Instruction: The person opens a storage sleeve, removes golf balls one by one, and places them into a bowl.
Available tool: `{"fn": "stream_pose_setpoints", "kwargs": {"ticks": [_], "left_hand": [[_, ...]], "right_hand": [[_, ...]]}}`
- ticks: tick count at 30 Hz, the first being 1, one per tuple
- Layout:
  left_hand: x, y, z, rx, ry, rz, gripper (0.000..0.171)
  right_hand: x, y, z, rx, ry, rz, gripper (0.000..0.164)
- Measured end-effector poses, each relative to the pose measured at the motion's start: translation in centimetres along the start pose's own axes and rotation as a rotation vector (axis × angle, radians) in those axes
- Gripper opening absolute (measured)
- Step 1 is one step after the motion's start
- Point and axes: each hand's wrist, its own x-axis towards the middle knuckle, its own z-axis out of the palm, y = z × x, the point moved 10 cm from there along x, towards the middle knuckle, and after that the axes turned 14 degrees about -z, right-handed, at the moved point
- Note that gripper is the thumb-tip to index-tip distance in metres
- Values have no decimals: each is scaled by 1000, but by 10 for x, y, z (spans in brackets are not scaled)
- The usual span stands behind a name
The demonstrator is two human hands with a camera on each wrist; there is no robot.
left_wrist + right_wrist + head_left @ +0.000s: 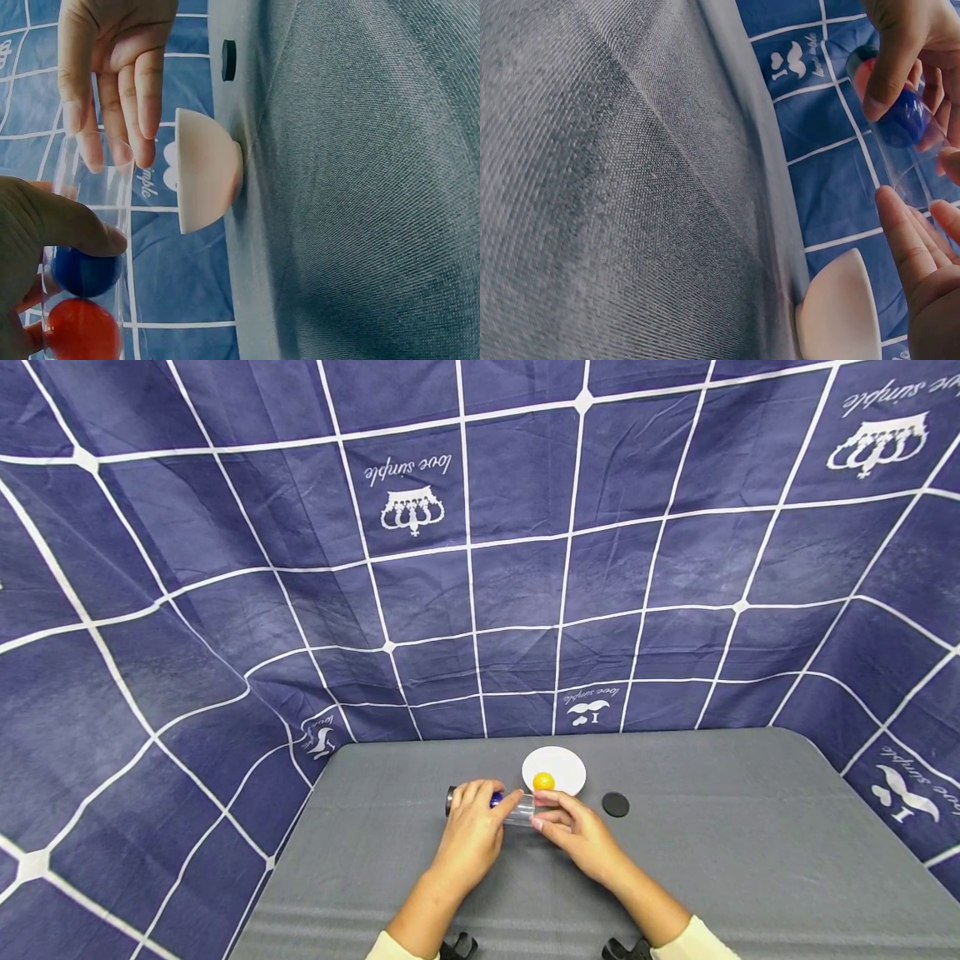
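Note:
My left hand (471,831) grips a clear cylindrical tube (520,812), held lying sideways over the table, its fingers and thumb curled round the wall. Inside sit a blue ball (86,271) and, behind it toward the black end (450,800), a red ball (82,330). Near the tube's clear end is my right hand (583,837), fingers fairly straight, fingertips (886,196) right at the rim. Just beyond both hands stands a white bowl (567,768) with a yellow-orange ball (543,782) in it.
A round black lid (616,804) lies flat on the grey cloth-covered table (720,843), right of the bowl. A blue curtain (517,585) with white grid lines hangs behind the table and along both sides.

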Motion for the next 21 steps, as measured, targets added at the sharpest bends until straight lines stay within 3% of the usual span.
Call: {"fn": "stream_pose_setpoints", "kwargs": {"ticks": [21], "left_hand": [[1, 4, 0, 19, 9, 15, 61]], "right_hand": [[-4, 5, -1, 0, 1, 19, 44]]}}
